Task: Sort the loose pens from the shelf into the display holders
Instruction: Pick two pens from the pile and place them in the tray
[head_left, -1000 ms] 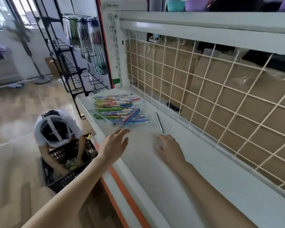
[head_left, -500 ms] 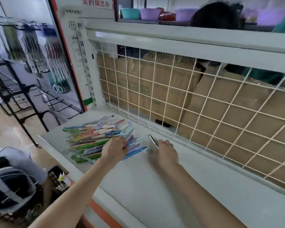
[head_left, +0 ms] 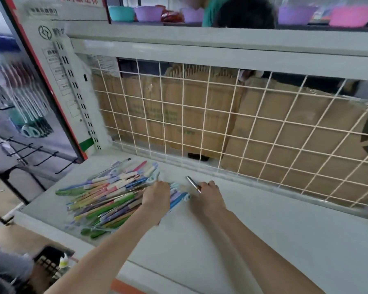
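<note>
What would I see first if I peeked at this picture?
First you'd spot the bright heap of colourful pens on the white shelf, with the left hand resting on its right edge. Beside it, the right hand is at a lone silver pen. Behind them a white wire grid fences off cardboard boxes.

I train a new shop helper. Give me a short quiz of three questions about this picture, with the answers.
1. True or false: the silver pen lies inside the pile of coloured pens.
2. Which hand is on the pile? A) left hand B) right hand
3. Fill in: behind the white wire grid stand brown ____ boxes.

Key: 1 false, it lies apart, at the right hand. 2 A. 3 cardboard.
</note>
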### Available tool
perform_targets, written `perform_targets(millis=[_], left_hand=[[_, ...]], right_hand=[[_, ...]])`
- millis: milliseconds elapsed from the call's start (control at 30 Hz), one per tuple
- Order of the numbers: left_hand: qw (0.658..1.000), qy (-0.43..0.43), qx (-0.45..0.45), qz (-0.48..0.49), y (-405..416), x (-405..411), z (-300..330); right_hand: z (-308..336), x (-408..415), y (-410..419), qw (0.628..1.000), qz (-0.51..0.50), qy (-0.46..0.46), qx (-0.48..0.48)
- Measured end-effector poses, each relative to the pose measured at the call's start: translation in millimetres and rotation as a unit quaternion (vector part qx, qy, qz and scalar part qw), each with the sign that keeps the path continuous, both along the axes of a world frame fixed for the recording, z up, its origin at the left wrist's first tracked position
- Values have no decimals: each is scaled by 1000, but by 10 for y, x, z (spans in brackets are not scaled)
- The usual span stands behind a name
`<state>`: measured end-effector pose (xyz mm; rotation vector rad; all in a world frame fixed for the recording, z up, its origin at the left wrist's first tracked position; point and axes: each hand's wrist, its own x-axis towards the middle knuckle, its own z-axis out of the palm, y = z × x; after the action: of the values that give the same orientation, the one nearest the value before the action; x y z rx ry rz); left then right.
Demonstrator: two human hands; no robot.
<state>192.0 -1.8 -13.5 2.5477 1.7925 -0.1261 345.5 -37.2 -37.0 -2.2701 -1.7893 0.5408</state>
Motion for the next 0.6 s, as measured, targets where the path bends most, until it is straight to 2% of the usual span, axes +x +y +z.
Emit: perform_targets(millis=[67,133,233,300,400,533,600], left_hand=[[997,-75,-16,-11,19,-59,43],[984,-162,-68,-10,27,-123,116],[948,-293,-127,-6,6,-108,187],[908,-395,-136,-8,-37,12,189],[817,-542,-194,-11,-181,291,201],[779,-588,-211,-55,-434,751,326],[758,-608,-221,-81,-577,991,406]], right_hand=[[-47,22,-42,999,-12,33,8],[-53,60,-105,996,-28,78,13],[25,145,-249,978,-75,191,23],[146,217,-393,938,-132,318,34],[373,412,-674,871,-186,452,60],[675,775,-1107,789,-200,570,115],[800,951,-1336,758,-209,599,151]])
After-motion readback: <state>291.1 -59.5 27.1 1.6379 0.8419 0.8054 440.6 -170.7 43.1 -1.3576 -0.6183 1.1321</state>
